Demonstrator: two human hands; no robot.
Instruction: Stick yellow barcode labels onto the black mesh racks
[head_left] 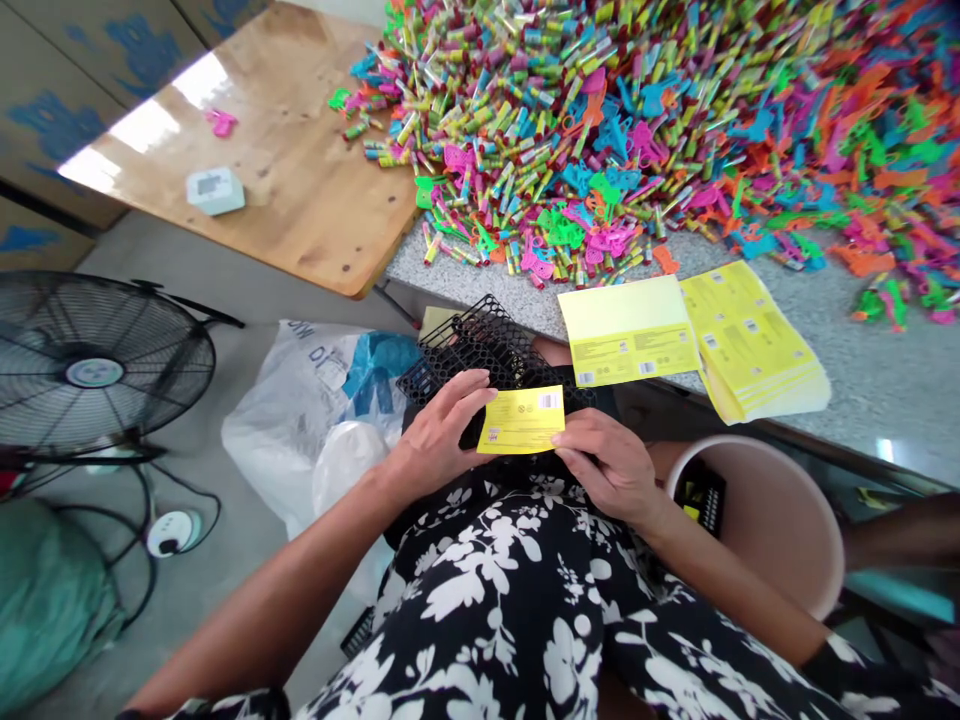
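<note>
Over the lap, a yellow printed label (pixel 523 420) with a barcode is held between both hands. My left hand (pixel 448 428) grips its left edge, thumb and fingers closed on it. At its lower right corner, my right hand (pixel 606 462) pinches the same label. Behind the label, a black plastic lattice basket (pixel 487 340) rests at the knees, partly hidden by the hands. On the grey counter edge lie a partly used label sheet (pixel 628 330) and a fanned stack of yellow label sheets (pixel 757 345).
A large heap of colourful small tubes and plastic pieces (pixel 540 130) covers the counter (pixel 885 380). A pink bin (pixel 780 520) stands at right. Left are a wooden table (pixel 300 180), a white device (pixel 216 190), a black fan (pixel 97 370) and a plastic bag (pixel 277 420).
</note>
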